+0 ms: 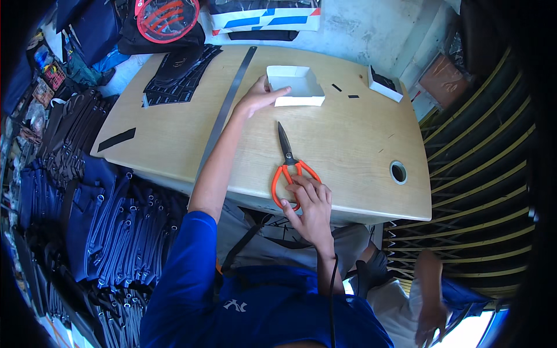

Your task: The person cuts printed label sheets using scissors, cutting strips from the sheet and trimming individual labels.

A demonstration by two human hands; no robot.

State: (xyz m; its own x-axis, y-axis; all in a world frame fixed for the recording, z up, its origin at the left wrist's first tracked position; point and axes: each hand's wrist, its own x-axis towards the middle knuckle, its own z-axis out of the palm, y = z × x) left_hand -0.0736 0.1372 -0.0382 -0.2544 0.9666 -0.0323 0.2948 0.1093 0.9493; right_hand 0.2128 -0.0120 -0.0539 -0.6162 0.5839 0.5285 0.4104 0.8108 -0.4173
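In the centre of the frame the person is resting the right hand (310, 203) on the orange handles of the scissors (288, 165), fingers draped over the loops and not yet threaded through; the closed blades are pointing up the frame. The left hand (258, 97) is reaching to the upper middle, its fingers gripping the near left wall of a shallow white tray (299, 86).

This looks like the pick-up step: the scissors are lying flat near the lower edge of the wooden table (174, 133), so the next move would call for sliding fingers into the loops without nudging them off that edge.

A long metal ruler (229, 98) is lying just left of the forearm, and a small white box (384, 83) is sitting at upper right. Bare wood is showing between scissors and tray, and to the right around the round cable hole (398, 172).
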